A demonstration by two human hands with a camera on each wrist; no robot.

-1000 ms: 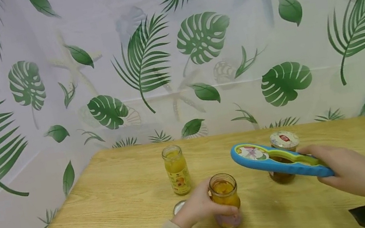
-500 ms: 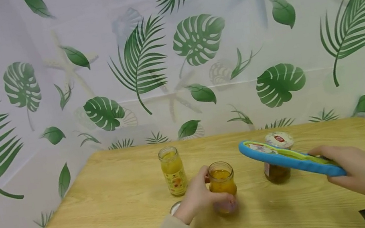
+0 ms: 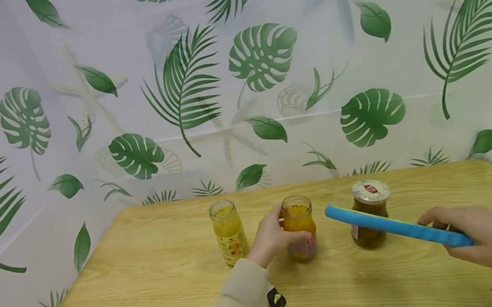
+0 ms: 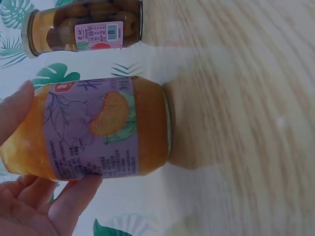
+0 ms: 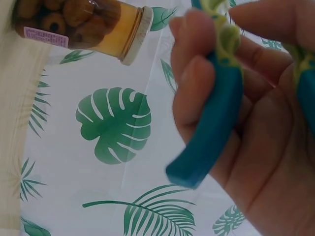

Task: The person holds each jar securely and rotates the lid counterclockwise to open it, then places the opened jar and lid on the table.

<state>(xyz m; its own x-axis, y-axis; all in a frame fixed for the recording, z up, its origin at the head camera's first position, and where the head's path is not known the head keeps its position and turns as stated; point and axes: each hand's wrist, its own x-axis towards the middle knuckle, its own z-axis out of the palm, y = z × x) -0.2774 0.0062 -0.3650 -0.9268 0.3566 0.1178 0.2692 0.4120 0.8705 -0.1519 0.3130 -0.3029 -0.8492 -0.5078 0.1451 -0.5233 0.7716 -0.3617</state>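
My left hand [image 3: 274, 233] grips an open glass jar of orange fruit [image 3: 297, 215], with the thumb on one side and fingers on the other. In the left wrist view the jar's purple label [image 4: 93, 130] shows a mandarin segment, and its base is right at the tabletop. My right hand [image 3: 480, 238] holds a blue and yellow-green jar opener [image 3: 387, 224] by its handles, in the air and nearly edge-on in the head view. Behind the opener stands a lidded jar of dark round fruit [image 3: 370, 238], its patterned white lid [image 3: 371, 190] on.
To the left of the held jar stands an open, lidless jar of yellow fruit [image 3: 229, 236]. The wooden table [image 3: 129, 305] runs back to a leaf-printed cloth [image 3: 214, 87]. A black strap piece [image 3: 275, 302] hangs by my left sleeve.
My left hand has moved the orange fruit jar toward the back of the table. The jar opener has shifted right and turned edge-on. A pale lid by my left wrist is now hidden behind the sleeve.
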